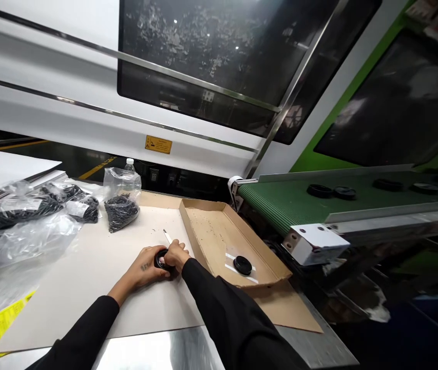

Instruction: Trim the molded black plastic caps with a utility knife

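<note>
A round black plastic part (159, 258) is gripped by my left hand (146, 266), its fingers curled round the rim. My right hand (176, 255) is closed on a slim white tool (167, 237) whose pointed end sticks up and away; it could be a utility knife, but its kind is not clear. The fingers of that hand rest at the round part, partly covering it. Both hands are low over a pale cardboard sheet (126, 303). To their right, another round black part (242, 265) lies in a shallow cardboard tray (237, 218).
Clear bags of small black pieces (121, 210) stand at the back left, with a bottle (130, 164) behind. A green conveyor belt (288, 205) at the right carries several black rings (320, 190). A yellow label (5, 321) lies front left. A white machine (68, 67) rises behind.
</note>
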{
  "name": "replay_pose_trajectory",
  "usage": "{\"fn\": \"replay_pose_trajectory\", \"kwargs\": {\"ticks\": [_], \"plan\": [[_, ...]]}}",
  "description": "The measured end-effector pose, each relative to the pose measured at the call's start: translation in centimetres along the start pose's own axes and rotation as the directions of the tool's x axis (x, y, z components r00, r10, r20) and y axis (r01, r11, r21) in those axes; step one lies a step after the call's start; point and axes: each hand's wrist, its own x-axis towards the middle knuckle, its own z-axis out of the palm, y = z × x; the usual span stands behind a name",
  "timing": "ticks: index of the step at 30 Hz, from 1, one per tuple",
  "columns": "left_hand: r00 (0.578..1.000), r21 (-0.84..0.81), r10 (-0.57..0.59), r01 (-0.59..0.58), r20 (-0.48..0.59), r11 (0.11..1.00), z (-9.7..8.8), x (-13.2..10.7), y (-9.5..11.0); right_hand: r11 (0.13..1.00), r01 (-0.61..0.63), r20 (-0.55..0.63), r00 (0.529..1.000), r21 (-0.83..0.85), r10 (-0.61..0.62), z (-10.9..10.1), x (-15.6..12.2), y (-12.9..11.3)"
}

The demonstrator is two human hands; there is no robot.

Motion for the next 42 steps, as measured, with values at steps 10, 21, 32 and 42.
{"fn": "replay_pose_trajectory", "kwargs": {"ticks": [10, 21, 32, 42], "plan": [[0.998, -0.056, 0.068, -0.068, 0.002, 0.996, -0.1, 0.0, 0.3, 1.0, -0.019, 0.002, 1.0, 0.022, 0.019, -0.8, -1.2, -0.5], [0.989, -0.486, 0.053, -0.115, -0.14, 0.867, -1.3, 0.1, 0.5, 0.667, 0.504, -0.186, 0.852, 0.548, -0.49, -3.0, -1.5, 2.3], [0.974, -0.583, -0.038, -0.101, -0.221, 0.806, -2.0, 0.6, 0.5, 0.255, 0.539, -0.183, 0.629, 0.802, -0.756, -0.6, 1.1, 2.9], [0.981, -0.589, -0.068, -0.054, -0.183, 0.807, -1.6, 0.6, 0.3, 0.203, 0.512, -0.243, 0.673, 0.834, -0.698, 0.6, 1.0, 3.6]]}}
